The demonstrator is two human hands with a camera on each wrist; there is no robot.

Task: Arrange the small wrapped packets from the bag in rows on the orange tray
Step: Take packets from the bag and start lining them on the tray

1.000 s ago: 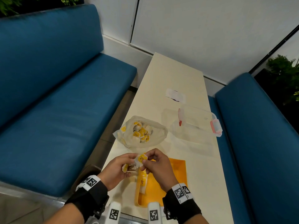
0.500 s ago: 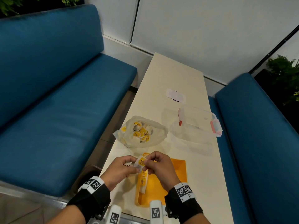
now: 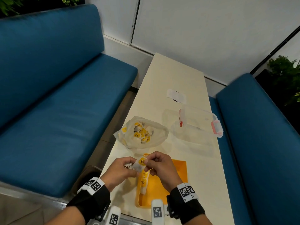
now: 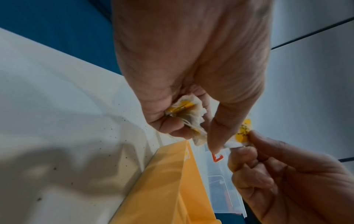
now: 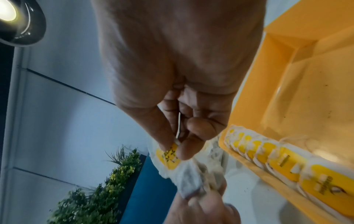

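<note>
The right hand (image 3: 159,168) pinches a small wrapped packet (image 3: 140,162) by its yellow label between thumb and forefinger, its other fingers curled in. The left hand (image 3: 119,172) holds the packet's opposite, white end with its thumb and fingers, so the packet spans the gap between the two hands. In the left wrist view, the left hand's curled fingers also clutch a small bunch of further packets (image 4: 184,112) against the palm. The held packet hangs just above the far left corner of the orange tray (image 3: 175,174), which lies on the cream table (image 3: 177,73) near the person. One row of packets (image 5: 283,160) already lies along the tray's left wall, overlapping like tiles. Beyond the tray sits the open plastic bag (image 3: 142,133) with more packets inside. To the bag's right stands a clear container (image 3: 198,125) with pink clasps.
</note>
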